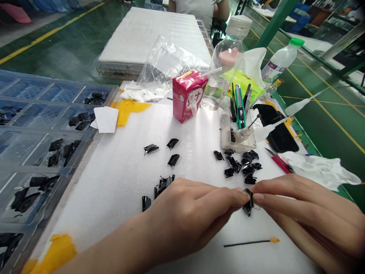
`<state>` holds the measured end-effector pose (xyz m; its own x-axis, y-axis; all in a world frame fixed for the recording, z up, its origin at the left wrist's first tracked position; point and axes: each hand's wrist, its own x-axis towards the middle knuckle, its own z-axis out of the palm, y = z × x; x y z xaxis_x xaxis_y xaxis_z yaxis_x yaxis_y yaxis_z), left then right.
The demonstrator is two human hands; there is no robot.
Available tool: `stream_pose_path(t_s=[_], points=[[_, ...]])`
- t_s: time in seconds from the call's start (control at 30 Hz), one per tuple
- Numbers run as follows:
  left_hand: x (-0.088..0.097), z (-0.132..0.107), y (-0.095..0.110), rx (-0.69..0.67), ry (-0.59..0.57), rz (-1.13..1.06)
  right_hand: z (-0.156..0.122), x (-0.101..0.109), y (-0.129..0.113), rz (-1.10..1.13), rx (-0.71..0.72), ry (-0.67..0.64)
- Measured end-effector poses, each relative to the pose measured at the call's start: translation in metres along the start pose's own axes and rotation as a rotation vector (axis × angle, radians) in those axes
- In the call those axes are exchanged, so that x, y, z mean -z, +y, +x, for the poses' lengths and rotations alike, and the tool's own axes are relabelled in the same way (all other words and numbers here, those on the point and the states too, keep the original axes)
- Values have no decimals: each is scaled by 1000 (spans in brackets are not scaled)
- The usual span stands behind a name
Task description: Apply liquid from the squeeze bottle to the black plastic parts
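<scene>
Head view. Work stands partway, by my judgement: one heap of black parts (242,164) lies far of the hands, looser parts (164,183) near left, and sorted ones fill the tray (42,152) at left. Left hand (188,215) and right hand (308,217) meet near centre of the tabletop (119,179), fingers of both pinched on one part (248,203): small, black, glossy, angular. A swab (251,242) lies nearer.

Glossy black plastic part (248,202) over matt white foam sheet (119,175), beside clear plastic tray (42,152) and glossy pink carton (186,95)
</scene>
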<state>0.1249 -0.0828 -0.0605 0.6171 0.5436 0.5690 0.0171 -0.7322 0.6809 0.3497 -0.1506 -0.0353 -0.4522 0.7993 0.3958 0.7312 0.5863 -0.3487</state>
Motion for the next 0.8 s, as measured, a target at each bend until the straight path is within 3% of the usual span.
stream_pose_path(t_s=[0.13, 0.27, 0.43, 0.53, 0.67, 0.77, 0.8], points=[[-1, 2, 1, 6, -8, -17, 0, -2, -2, 0, -26, 10], [-6, 2, 5, 89, 72, 52, 9, -8, -5, 57, -67, 7], [-9, 2, 7, 254, 67, 13, 18, -18, -2, 199, -155, -81], [-9, 3, 7, 269, 104, -17, 21, -20, 1, 275, -151, -125], [-10, 3, 7, 201, 159, 53, 24, -25, -2, 301, -153, -52], [-10, -4, 3, 173, 226, 120, 23, -46, 0, 243, -188, 13], [-10, -7, 0, 220, 149, 130, 23, -55, 4, 236, -113, 145]])
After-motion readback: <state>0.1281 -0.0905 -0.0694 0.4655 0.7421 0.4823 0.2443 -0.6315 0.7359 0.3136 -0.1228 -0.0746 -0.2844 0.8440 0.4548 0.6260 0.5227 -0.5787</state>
